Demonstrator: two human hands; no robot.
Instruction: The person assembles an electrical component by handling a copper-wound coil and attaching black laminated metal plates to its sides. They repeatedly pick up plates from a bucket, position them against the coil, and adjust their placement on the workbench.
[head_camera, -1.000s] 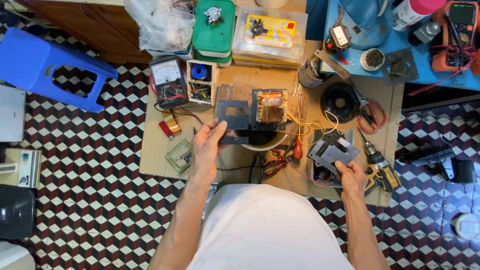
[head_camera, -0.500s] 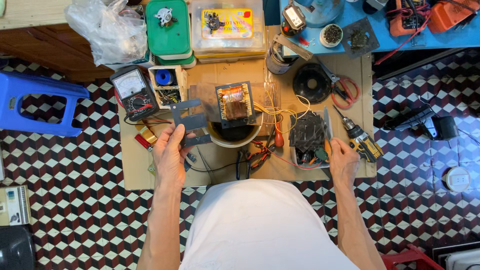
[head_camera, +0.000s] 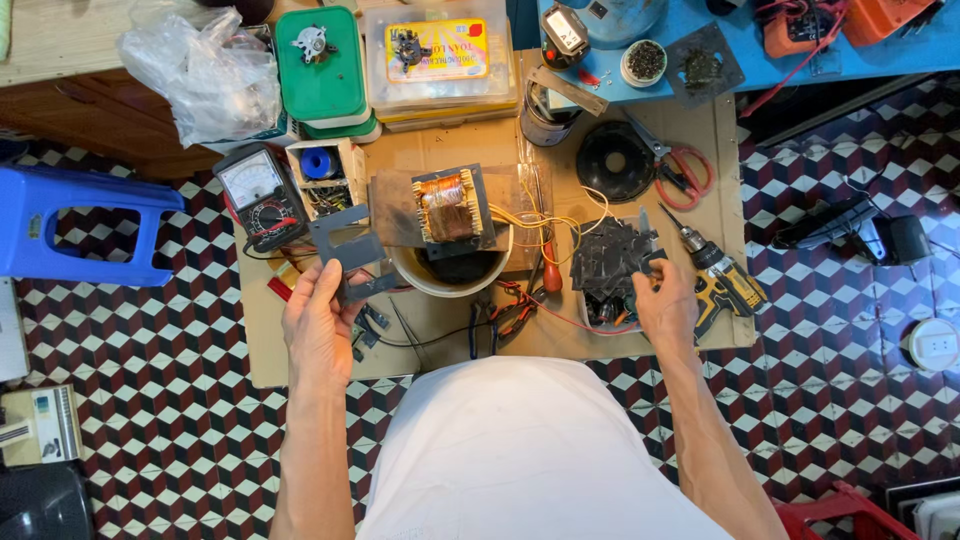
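A transformer (head_camera: 449, 209) with a copper coil and dark metal core lies on a board across a white bowl (head_camera: 432, 281) at the middle of the cardboard mat (head_camera: 300, 345). My left hand (head_camera: 318, 325) holds flat grey metal plates (head_camera: 346, 247), lifted just left of the transformer. My right hand (head_camera: 664, 305) reaches into a pile of dark metal plates (head_camera: 607, 262) to the right, its fingers closed on some of them. Yellow and red wires (head_camera: 540, 218) run from the coil toward that pile.
A multimeter (head_camera: 258, 193), a small parts box (head_camera: 325, 176) and green and clear cases (head_camera: 322, 65) lie at the back left. A black round part (head_camera: 614, 162), scissors (head_camera: 680, 175) and a yellow drill (head_camera: 720, 275) sit right. A blue stool (head_camera: 75, 225) stands left on the checkered floor.
The view has shifted. My left hand has lowered slightly with its plates. My right hand has moved onto the pile of dark plates and closed its fingers there.
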